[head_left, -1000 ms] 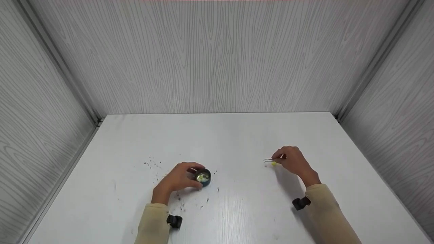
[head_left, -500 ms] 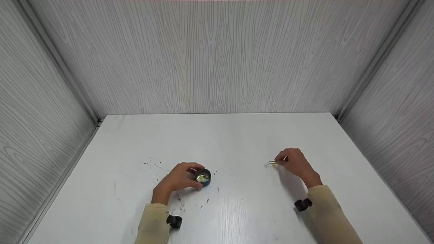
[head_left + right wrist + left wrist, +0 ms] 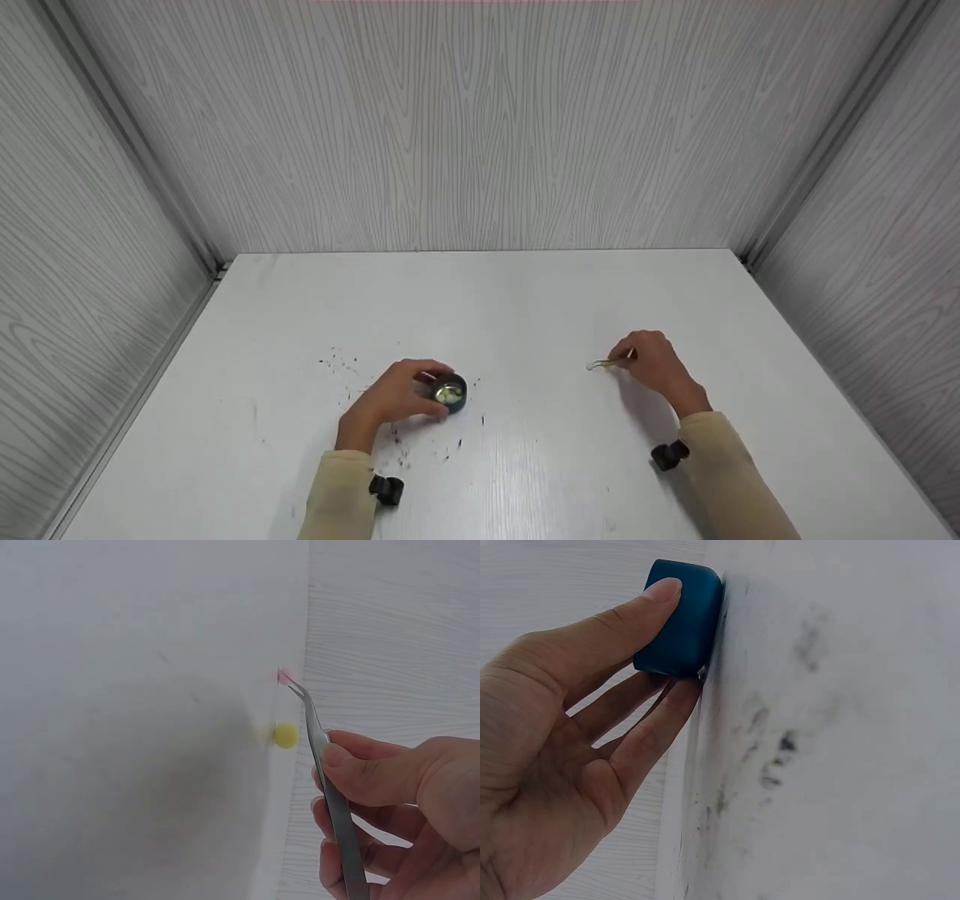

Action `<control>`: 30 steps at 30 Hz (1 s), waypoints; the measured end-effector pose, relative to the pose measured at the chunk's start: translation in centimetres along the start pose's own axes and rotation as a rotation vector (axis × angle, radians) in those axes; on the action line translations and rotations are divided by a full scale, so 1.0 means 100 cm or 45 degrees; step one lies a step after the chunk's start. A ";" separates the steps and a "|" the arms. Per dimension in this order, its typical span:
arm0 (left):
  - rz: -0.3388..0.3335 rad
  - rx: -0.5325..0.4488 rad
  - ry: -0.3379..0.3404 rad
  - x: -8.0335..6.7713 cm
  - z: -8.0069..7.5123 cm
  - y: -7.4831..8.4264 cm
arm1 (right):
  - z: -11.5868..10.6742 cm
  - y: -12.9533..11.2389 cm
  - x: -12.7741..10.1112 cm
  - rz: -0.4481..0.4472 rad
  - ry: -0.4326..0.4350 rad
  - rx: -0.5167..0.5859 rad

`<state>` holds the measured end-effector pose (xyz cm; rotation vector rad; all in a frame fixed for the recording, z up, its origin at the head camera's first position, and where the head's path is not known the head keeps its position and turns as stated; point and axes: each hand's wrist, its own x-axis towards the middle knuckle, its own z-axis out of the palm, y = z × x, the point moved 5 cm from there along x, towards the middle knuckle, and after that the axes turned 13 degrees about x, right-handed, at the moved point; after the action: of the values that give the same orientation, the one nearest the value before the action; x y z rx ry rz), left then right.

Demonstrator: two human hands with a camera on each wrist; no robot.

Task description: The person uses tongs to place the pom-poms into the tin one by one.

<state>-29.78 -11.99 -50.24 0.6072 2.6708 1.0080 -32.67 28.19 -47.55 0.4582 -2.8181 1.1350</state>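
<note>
My left hand (image 3: 397, 394) grips a small round blue tin (image 3: 686, 622) between thumb and fingers. The tin stands on the table, its top facing up, and pale yellow-green shapes show inside it in the head view. Steel tweezers (image 3: 341, 821) with bent tips are held in my right hand (image 3: 654, 366), pinched by thumb and fingers. Their slightly parted tips are right at a small pink ball (image 3: 285, 676) on the table. A larger yellow ball (image 3: 286, 735) lies beside the tweezers, nearer the hand; the tweezers partly cover it in the head view.
Dark specks and smudges (image 3: 397, 442) are scattered on the white table (image 3: 525, 300) around the left hand. Grey wood-grain panels (image 3: 465, 127) wall in the back and both sides. A black wrist camera (image 3: 670, 454) sits on each sleeve.
My right hand has shifted slightly toward me and to the right, lowering the tweezer tips from beyond the balls onto the pink one. The left hand and the tin have stayed put.
</note>
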 end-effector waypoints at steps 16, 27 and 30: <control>-0.040 -0.008 -0.004 -0.003 0.000 0.001 | 0.009 -0.013 0.004 -0.040 0.008 0.034; -0.044 -0.004 -0.004 -0.003 0.000 0.000 | 0.024 -0.034 0.013 -0.087 0.007 0.081; -0.043 -0.004 -0.006 -0.002 0.000 0.000 | 0.026 -0.040 0.015 -0.104 0.008 0.089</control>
<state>-29.54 -12.08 -50.23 0.5614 2.6657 1.0006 -32.76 23.28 -46.53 0.5685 -2.7342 1.2196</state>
